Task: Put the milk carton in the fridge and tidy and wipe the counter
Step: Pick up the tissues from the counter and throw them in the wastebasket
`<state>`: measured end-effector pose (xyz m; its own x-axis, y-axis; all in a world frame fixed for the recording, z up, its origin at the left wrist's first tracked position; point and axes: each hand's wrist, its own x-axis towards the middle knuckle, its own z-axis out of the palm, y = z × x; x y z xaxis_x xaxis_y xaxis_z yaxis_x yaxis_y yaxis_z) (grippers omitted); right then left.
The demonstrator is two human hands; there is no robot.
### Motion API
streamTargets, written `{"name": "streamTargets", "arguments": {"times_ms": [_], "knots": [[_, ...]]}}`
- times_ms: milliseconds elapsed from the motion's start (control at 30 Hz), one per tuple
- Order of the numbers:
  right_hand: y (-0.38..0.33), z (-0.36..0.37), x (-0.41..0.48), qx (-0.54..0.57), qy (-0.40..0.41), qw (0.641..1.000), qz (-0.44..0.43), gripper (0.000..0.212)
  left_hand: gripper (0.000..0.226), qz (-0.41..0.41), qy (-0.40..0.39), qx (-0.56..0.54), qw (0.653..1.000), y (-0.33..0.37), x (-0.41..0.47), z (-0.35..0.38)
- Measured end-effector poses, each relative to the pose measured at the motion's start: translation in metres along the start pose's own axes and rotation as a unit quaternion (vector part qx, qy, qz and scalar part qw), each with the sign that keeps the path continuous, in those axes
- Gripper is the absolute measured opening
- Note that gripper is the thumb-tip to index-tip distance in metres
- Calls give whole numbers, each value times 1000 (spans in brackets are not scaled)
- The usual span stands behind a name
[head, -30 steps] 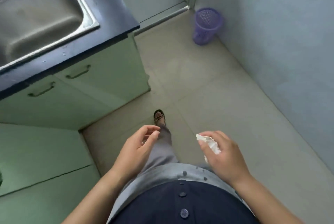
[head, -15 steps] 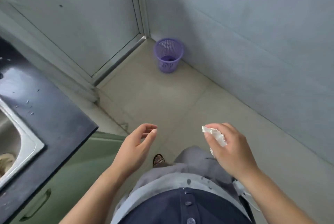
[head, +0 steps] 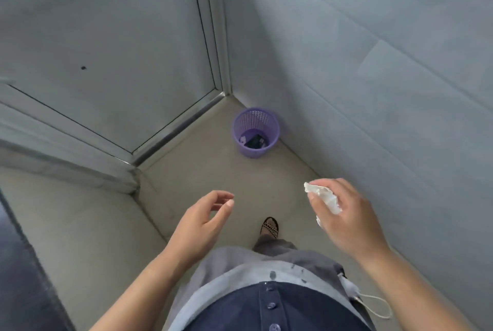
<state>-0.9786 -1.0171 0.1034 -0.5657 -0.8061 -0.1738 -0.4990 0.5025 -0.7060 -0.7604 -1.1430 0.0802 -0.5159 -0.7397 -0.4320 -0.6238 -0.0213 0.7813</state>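
Note:
My right hand [head: 349,217] grips a crumpled white tissue [head: 324,195], held out over the floor at the right. My left hand [head: 201,220] hangs in front of me with loosely curled fingers and holds nothing. A purple mesh wastebasket [head: 256,131] stands on the floor in the corner ahead, with dark and white scraps at its bottom. The milk carton and the fridge are out of view. Only a dark sliver of the counter edge [head: 16,264] shows at the far left.
A grey tiled wall [head: 373,77] runs along the right. A metal-framed door [head: 106,50] fills the left and back, with a raised sill [head: 80,170] below it. Beige floor tiles [head: 202,170] lie between me and the wastebasket. My sandalled foot [head: 270,226] is stepping forward.
The view has swung away from the sink and counter toward the corner. The wastebasket now lies nearer and centred ahead. Both hands keep their poses; the right still holds the tissue.

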Motion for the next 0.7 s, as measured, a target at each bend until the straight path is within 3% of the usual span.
{"name": "streamTargets", "arguments": {"times_ms": [267,500,700], "knots": [[-8,25,141,-26,-100,994,30,6,12,-46,33,-33,998,26,118,-35],[-31,75,282,-50,-125,989,61,16,15,-70,-44,10,997,17,271,-71],[-13,132,395,-39,-141,987,72,19,19,-73,-50,50,995,-4,410,-74]]}}
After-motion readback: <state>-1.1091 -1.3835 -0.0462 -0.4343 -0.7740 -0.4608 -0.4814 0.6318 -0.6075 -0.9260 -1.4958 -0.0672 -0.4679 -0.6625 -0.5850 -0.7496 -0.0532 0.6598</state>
